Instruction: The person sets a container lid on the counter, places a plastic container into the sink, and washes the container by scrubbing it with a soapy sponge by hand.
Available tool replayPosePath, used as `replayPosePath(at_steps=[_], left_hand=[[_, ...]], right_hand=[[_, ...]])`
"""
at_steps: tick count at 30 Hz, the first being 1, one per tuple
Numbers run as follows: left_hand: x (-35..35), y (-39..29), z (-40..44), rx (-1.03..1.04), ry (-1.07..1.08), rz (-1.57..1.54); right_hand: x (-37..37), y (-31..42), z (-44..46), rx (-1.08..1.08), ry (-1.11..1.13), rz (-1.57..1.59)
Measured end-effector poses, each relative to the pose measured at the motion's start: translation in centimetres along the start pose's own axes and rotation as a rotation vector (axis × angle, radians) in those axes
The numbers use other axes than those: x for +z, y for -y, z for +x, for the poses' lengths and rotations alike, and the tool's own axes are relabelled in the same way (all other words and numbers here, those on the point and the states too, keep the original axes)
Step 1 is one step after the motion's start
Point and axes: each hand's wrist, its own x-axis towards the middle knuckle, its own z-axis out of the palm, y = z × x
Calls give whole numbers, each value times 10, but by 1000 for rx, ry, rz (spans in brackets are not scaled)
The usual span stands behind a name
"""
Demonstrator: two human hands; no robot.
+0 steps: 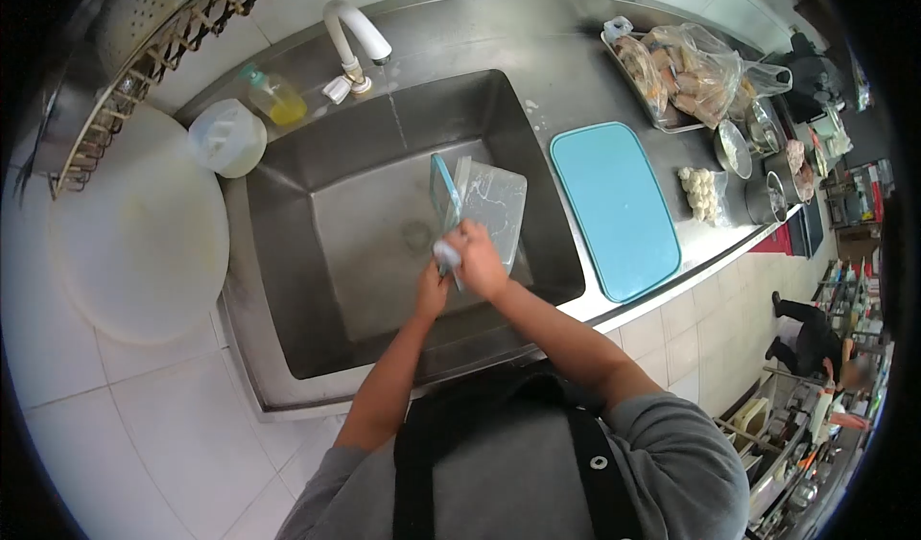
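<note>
Over the steel sink (360, 262), my left hand (432, 289) is closed on the lower end of a blue-edged lid (445, 190), which is tilted nearly on edge. My right hand (475, 260) is closed beside it, round a small whitish thing (445, 255) that I cannot make out clearly. A clear plastic container (497, 206) with white streaks lies in the sink just beyond my right hand. Water runs in a thin stream from the white faucet (363, 36). On the counter right of the sink lies a flat turquoise lid (616, 212).
A soap bottle (276, 97) and a white tub (228, 139) stand at the sink's back left. A large round white board (139, 223) leans left. Bagged food (686, 75), metal bowls (733, 149) and garlic-like pieces (699, 194) are at the right. A person (814, 339) is farther right.
</note>
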Motion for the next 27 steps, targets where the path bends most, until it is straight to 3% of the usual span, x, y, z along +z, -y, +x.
replayPosePath(at_steps=[3, 5, 6, 7, 8, 11, 14, 17, 20, 22, 24, 26, 27], left_hand=[[-15, -33, 1, -67, 42, -5], [-23, -58, 1, -163, 75, 102], [-22, -53, 5, -67, 36, 64], [-17, -36, 2, 25, 3, 27], [-10, -17, 1, 111, -23, -10], [17, 45, 11, -472, -55, -1320], [-4, -3, 1, 26, -34, 57], [-11, -17, 7, -48, 24, 31], [-4, -4, -2, -24, -23, 46], [2, 12, 1, -227, 9, -210], [4, 15, 8, -159, -13, -222], [0, -12, -2, 150, -89, -1], [0, -17, -2, 89, -56, 27]], right_hand=[[-14, -11, 43, 179, -84, 0], [1, -7, 21, 164, -105, -16], [5, -3, 10, 145, -118, -30], [4, 6, -8, -57, -30, -89], [5, 15, -16, 2, -3, -58], [12, 26, -17, 142, 64, 52], [16, -4, 17, 309, -175, 98], [-2, -6, 44, 297, -118, -50], [11, 12, -5, 181, -37, -52], [13, 26, -17, 193, -17, -45], [11, 21, -6, 253, -57, -38], [12, -8, 17, 374, -129, -25], [6, -10, 22, 359, -122, -53]])
